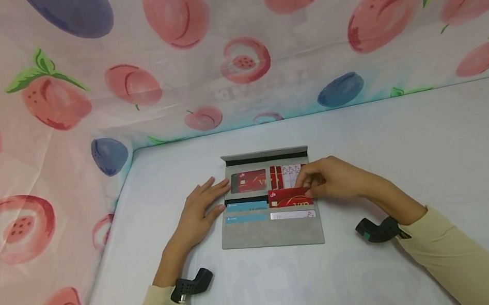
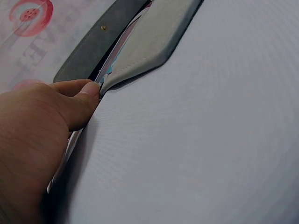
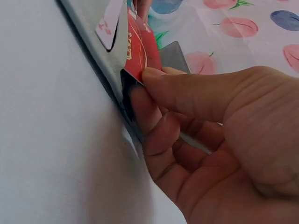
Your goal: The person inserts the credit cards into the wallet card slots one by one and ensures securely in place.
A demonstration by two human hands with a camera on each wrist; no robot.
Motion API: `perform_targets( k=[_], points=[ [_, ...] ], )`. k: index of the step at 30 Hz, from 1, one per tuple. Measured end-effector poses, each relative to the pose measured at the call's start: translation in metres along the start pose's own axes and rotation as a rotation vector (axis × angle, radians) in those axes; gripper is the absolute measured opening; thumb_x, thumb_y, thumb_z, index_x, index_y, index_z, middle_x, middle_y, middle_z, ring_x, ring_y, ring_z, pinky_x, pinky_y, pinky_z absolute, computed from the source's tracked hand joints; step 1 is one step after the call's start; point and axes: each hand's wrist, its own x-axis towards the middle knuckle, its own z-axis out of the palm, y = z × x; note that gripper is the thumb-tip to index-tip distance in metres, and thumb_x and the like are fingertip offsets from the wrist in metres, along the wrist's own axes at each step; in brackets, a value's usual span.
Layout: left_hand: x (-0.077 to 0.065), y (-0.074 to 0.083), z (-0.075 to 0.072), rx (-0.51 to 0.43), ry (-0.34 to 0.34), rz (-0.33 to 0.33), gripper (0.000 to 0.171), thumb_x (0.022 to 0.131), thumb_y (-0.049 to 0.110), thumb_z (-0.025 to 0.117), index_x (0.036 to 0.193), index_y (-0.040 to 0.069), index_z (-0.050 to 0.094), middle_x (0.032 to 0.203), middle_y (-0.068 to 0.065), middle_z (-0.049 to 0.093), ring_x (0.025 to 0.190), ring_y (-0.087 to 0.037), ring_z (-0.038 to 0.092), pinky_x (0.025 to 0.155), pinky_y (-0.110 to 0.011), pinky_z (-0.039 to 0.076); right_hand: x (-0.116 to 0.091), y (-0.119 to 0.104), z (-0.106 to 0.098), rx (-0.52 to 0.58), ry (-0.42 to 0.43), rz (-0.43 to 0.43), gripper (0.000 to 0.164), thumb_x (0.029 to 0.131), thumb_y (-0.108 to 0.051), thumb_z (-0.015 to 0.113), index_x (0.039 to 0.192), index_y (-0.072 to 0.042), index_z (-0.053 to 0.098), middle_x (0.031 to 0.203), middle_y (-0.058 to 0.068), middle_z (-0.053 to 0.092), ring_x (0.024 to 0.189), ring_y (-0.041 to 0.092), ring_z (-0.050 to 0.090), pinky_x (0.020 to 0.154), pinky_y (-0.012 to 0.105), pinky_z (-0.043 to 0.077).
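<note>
Right hand (image 1: 337,179) pinching red card (image 1: 289,196) at grey wallet's (image 1: 271,232) right-side slots on the table (image 1: 413,149), left hand (image 1: 198,211) flat and relaxed on its left edge; likely to snag if tilted.

Gold letters "VIP", partly cut off, legible on red card (image 1: 289,197) at wallet's (image 1: 271,232) middle row. Single gold "V" legible on second red card (image 1: 251,180) in upper left slot, remainder hidden. Small white logo marks noted on both red cards, too small to read. Faint mirrored lettering showing through curtain (image 1: 258,85), illegible. Blue and white cards: print unreadable.
</note>
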Motion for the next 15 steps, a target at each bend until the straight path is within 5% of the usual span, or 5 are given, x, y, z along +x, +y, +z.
perform_targets(
  k=[15],
  points=[
    [-0.0004, -0.0009, 0.0002, 0.009, -0.006, -0.012, 0.044, 0.093, 0.014, 0.062, 0.136, 0.012, 0.055, 0.145, -0.002, 0.046, 0.14, -0.03, 0.027, 0.113, -0.052, 0.013, 0.0001, 0.0013, 0.0003, 0.092, -0.054, 0.019, 0.014, 0.083, -0.001, 0.071, 0.094, -0.009, 0.071, 0.091, 0.001, 0.067, 0.069, 0.016, 0.056, 0.063, 0.028, 0.05]
  ],
)
